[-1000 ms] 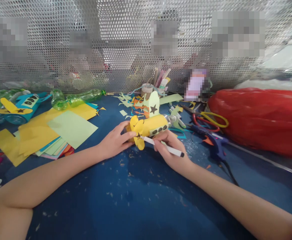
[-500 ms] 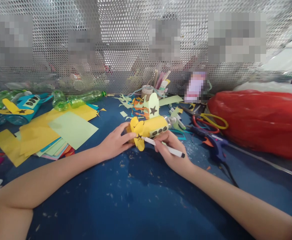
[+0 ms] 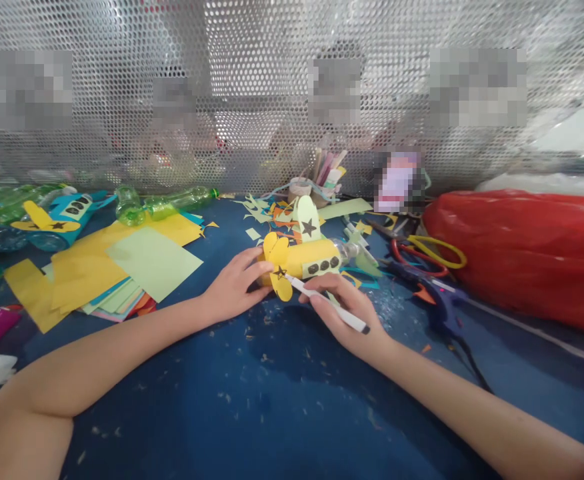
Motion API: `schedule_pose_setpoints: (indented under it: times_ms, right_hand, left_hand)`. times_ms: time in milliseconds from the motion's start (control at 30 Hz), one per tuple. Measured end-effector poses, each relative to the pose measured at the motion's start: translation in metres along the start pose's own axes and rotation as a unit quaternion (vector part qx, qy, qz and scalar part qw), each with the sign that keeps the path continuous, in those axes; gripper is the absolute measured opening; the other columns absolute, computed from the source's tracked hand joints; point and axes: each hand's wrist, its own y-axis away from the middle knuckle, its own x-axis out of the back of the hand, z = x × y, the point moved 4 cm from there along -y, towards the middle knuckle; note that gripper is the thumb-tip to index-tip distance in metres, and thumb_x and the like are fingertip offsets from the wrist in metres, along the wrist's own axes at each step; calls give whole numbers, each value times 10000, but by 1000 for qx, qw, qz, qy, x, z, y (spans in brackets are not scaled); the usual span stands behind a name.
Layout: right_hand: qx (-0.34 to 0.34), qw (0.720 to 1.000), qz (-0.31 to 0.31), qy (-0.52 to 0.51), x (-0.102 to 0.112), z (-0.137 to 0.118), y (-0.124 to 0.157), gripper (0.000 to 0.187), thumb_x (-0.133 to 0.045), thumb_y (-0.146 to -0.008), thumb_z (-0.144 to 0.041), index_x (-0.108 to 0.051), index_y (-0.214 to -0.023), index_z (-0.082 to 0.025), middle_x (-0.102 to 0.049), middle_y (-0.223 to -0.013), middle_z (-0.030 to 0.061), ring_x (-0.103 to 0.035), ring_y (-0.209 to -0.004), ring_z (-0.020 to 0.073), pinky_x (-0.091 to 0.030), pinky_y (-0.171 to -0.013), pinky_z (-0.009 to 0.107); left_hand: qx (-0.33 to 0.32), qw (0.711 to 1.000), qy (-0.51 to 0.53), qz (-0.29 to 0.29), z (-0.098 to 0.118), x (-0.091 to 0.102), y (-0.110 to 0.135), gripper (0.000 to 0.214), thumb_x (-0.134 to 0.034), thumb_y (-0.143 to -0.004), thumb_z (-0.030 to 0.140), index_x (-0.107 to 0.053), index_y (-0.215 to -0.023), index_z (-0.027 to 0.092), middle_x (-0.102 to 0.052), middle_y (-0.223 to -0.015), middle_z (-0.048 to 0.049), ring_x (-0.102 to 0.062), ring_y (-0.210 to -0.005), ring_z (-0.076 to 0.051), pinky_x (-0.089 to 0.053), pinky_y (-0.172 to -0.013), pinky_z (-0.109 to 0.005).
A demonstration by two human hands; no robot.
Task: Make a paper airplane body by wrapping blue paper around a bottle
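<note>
- Through the head camera I see the left hand gripping the tail end of a yellow bottle craft, fingers and thumb around its paper-covered end.
- I see the right hand grasping a white marker by pinch, its tip at the black star on a yellow petal; I cannot tell whether tip and paper touch.
- The yellow bottle craft lies near mid-table, nearer the far edge, its clear neck pointing toward the right side of the blue table.
- Between the forearms I have a broad stretch of tabletop, flecked with small bits; the near edge and both near corners fall outside my view.
- The far edge runs along a perforated metal panel, which bounds reach that way.
- Behind the craft, paper scraps and a pot crowd that far edge.
- Toward the right side, scissors with red and yellow handles, a blue glue gun and a big red bag limit sideways room; the gun's dark cord trails close beside the right forearm.
- Toward the left side, yellow sheets and a pale green sheet reach near the left forearm.
- Near the far left corner sit a blue bottle craft and green bottles.
</note>
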Motion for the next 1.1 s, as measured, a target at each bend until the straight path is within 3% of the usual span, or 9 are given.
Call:
schedule_pose_setpoints:
  times_ms: [133,367,600,800,1100]
  right_hand:
    - [29,999,-2,21,2,-1,1,184,-563,-880,-178,-564,-1049,-251,-645,-866,14,-622,-775,147,-477,-716,285]
    - [21,1000,6,4,1,1,0,178,-458,-938,-195,-533,-1084,-261,-655,-900,21,-648,-836,160,-477,-754,303]
    - [56,996,-43,60,-2,-7,-4,134,-503,-904,-198,-570,-1011,-241,-650,-890,32,-623,-819,178,-474,-747,332]
    - [4,999,30,19,0,-3,0,68,-527,-900,-207,-504,-958,-235,-593,-788,8,-592,-670,148,-466,-606,287]
    - [69,995,24,70,5,-11,-2,131,-560,-857,-139,-517,-935,-235,-560,-778,1,-554,-698,142,-439,-631,280]
  left_hand:
    - [31,998,52,-8,-3,-1,-1,279,-579,-864,275,-491,-1119,201,-496,-1270,-141,-517,-1203,-256,-485,-974,-450]
    - [58,995,81,-26,-3,0,-2,316,-613,-815,241,-499,-1105,188,-464,-1299,-153,-482,-1245,-268,-462,-1010,-451]
    - [68,994,77,-36,-3,-1,0,296,-600,-835,286,-503,-1105,213,-431,-1316,-130,-470,-1238,-275,-463,-1008,-473]
    - [55,996,67,-29,-2,1,0,295,-598,-840,276,-487,-1111,238,-430,-1335,-113,-459,-1258,-259,-461,-1011,-470]
    - [67,996,44,-33,-5,0,0,288,-578,-861,282,-507,-1127,196,-496,-1324,-140,-499,-1241,-264,-460,-1008,-459]
